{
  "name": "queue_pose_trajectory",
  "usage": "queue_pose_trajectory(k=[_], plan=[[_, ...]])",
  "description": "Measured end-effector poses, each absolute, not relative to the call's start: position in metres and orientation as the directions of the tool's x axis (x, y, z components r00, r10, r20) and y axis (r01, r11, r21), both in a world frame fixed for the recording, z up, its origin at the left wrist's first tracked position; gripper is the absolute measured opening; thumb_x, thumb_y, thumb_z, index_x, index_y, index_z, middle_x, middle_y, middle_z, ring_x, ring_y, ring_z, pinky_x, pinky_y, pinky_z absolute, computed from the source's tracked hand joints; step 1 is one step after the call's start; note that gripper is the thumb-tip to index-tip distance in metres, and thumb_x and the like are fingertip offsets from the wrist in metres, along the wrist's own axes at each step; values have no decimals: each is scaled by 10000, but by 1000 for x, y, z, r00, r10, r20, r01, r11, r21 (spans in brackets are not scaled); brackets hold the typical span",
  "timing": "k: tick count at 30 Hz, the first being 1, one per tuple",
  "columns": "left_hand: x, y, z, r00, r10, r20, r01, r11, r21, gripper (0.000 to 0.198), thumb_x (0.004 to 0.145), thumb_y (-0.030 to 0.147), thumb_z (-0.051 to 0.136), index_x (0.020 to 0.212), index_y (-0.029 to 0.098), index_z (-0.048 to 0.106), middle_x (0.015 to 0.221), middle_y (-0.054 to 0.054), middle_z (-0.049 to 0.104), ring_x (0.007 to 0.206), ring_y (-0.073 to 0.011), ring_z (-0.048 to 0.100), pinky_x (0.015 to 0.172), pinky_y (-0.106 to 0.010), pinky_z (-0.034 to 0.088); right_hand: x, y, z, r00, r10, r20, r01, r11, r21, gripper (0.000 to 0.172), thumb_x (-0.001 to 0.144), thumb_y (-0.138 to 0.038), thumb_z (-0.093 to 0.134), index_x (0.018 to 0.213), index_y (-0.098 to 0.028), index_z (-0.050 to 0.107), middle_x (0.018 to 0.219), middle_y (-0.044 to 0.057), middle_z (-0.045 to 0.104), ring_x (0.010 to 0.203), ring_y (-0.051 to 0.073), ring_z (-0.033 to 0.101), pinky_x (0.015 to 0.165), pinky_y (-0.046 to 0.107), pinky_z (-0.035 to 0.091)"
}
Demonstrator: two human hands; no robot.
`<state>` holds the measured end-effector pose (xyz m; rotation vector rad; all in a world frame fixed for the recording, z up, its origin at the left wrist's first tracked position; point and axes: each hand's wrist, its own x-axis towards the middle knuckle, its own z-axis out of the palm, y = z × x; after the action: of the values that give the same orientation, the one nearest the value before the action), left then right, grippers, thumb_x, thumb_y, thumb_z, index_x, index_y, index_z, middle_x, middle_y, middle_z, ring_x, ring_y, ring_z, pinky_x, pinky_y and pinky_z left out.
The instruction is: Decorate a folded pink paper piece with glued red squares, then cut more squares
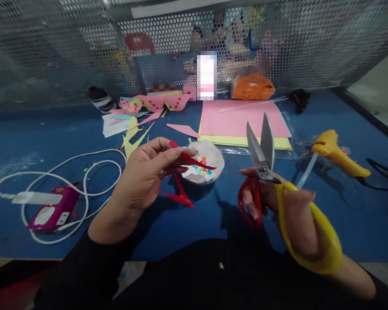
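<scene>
Could totally nick a fingertip on the left hand [145, 172] by snipping too near that thumb-and-finger pinch on the red strip [203, 164], held over the white bowl [219, 157], slanting lengthwise toward the right with free tip toward the scissors [263, 168], hooked through both loops by a half-curled right hand [299, 217] with blades spread, pointing away.

Your head cam looked fwd & down from above your side of the blue table [197, 228]; your black top [187, 284] sat v. close, along the bottom of the view; your left hand [150, 168] & right hand [299, 217] showed at close range, either side of ctr; farther off, the perforated metal screen [168, 28] faced you across the top, w/ bits behind it visible thru the holes.
</scene>
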<state>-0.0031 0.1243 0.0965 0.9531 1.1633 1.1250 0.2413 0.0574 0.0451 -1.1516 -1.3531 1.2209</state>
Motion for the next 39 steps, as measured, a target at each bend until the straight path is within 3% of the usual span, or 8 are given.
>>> queue_pose_trajectory(k=[4,8,14,17,24,31,35,39], plan=[[-3,129,96,22,982,-188,-159,189,969,162,804,207,761,767,188,605,726,-18,779,685,-166,758,621,-224,588,241,63,57,-217,975,46,45,57,-997,729,850,-781,526,1375,-277,561,818,22,599,617,163,502,536,302,437],[-1,133,96,11,980,-199,-118,199,973,157,784,192,763,765,187,607,639,-6,736,603,-159,735,593,-226,590,236,72,64,-297,955,6,137,49,-989,606,842,-744,584,1279,-329,648,843,9,613,639,149,515,559,271,459],[-4,135,87,52,971,-234,-1,234,972,132,752,215,804,797,183,684,652,18,701,527,-134,693,539,-214,567,234,80,62,-388,918,-77,264,30,-964,688,775,-712,693,1349,-335,633,831,-1,613,686,177,539,591,264,487],[-6,134,82,89,962,-258,59,254,965,78,794,229,784,828,190,726,649,17,704,498,-105,659,516,-184,537,239,81,58,-423,900,-103,317,40,-948,628,787,-629,744,1342,-356,635,868,-21,633,744,176,557,652,245,502],[-4,134,77,97,956,-276,216,251,944,65,886,266,703,888,205,724,488,25,641,434,-96,567,473,-167,454,249,76,52,-389,908,-158,215,-77,-974,508,817,-685,672,1190,-341,685,777,-35,574,601,125,471,494,194,439],[2,136,69,10,960,-281,269,268,925,111,823,279,767,905,206,781,531,38,608,414,-63,424,402,-169,318,251,73,58,-361,910,-205,377,-59,-924,330,899,-440,674,1209,-328,659,808,-24,684,704,161,646,615,218,542],[3,137,65,1,953,-304,234,296,926,119,783,279,802,875,205,789,683,6,694,429,-52,420,405,-178,306,250,75,55,-415,871,-264,445,-58,-893,253,880,-431,697,1109,-325,686,814,-32,729,678,170,683,579,229,560],[2,138,64,8,954,-301,231,291,928,85,799,280,782,820,198,779,558,30,612,395,-58,377,397,-189,280,248,74,51,-401,882,-248,496,-18,-868,329,866,-483,699,1162,-340,688,921,-19,773,743,203,732,621,271,603]])
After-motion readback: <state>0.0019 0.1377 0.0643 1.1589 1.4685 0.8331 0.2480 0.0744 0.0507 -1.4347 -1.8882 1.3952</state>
